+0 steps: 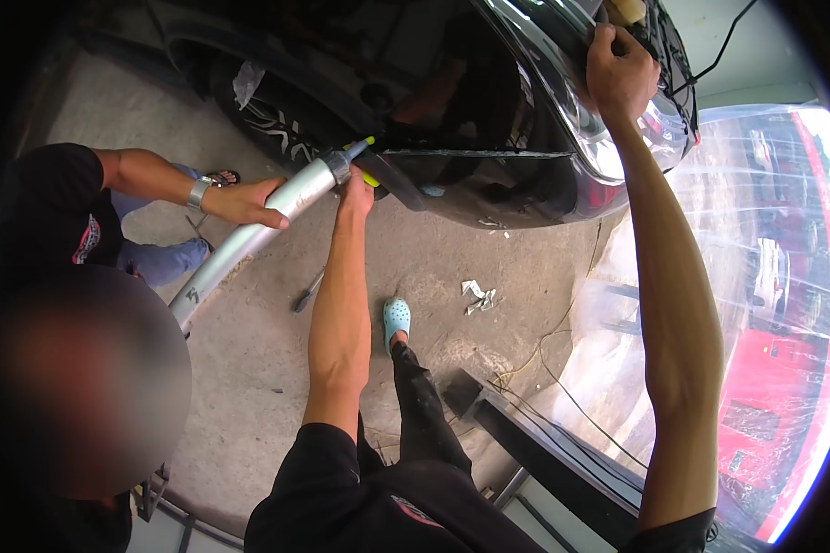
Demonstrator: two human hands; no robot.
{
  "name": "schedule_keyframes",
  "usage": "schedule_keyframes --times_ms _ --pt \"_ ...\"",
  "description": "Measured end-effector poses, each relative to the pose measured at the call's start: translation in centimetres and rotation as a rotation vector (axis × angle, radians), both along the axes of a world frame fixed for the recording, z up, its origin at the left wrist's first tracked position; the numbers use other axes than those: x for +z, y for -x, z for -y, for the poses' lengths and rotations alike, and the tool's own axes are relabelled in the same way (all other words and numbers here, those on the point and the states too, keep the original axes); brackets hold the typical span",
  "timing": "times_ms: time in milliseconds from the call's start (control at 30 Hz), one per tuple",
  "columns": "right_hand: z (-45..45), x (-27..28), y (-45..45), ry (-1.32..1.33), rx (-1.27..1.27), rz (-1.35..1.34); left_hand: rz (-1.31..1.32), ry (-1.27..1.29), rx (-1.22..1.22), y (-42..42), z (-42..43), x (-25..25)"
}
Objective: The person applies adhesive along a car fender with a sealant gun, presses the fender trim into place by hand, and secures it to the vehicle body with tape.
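Observation:
My left hand [356, 195] is closed at the front collar of a silver caulking gun [277, 207], its fingers partly hidden. The gun's narrow nozzle [360, 147] points at the lower edge of a black car's bumper [489, 189], near the wheel arch. A lime-yellow piece [370, 179] shows beside my fingers; I cannot tell what it belongs to. My right hand [622, 74] is up at the car's front edge, above the headlight [604, 152], fingers curled around something hidden. A yellowish object [624, 11] sits just beyond it. A co-worker's hand [249, 201] rests on the gun's barrel.
The co-worker stands at the left. A tool with a dark end [307, 297] and a crumpled white scrap [477, 295] lie on the concrete floor. Cables [563, 359] run beside a dark beam [535, 433] at lower right. Clear plastic sheeting [618, 286] hangs at the right.

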State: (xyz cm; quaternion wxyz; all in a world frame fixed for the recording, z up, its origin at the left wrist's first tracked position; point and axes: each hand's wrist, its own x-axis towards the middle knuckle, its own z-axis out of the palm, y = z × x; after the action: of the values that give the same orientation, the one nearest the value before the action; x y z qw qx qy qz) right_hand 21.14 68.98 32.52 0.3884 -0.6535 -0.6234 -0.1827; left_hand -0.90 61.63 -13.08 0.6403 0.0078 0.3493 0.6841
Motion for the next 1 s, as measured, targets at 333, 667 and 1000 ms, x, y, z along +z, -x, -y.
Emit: schedule_keyframes --times_ms 333,667,1000 --pt "-0.1 -0.2 -0.7 0.01 -0.014 -0.007 0.069 0.027 0.021 -0.2 0.2 3.0" --pt "0.1 -0.4 -1.3 0.006 -0.014 0.012 0.056 0.003 0.017 -0.5 0.5 3.2" --pt "1.2 -0.1 -0.8 0.02 -0.007 -0.012 0.095 -0.049 0.004 -0.2 1.8 1.9"
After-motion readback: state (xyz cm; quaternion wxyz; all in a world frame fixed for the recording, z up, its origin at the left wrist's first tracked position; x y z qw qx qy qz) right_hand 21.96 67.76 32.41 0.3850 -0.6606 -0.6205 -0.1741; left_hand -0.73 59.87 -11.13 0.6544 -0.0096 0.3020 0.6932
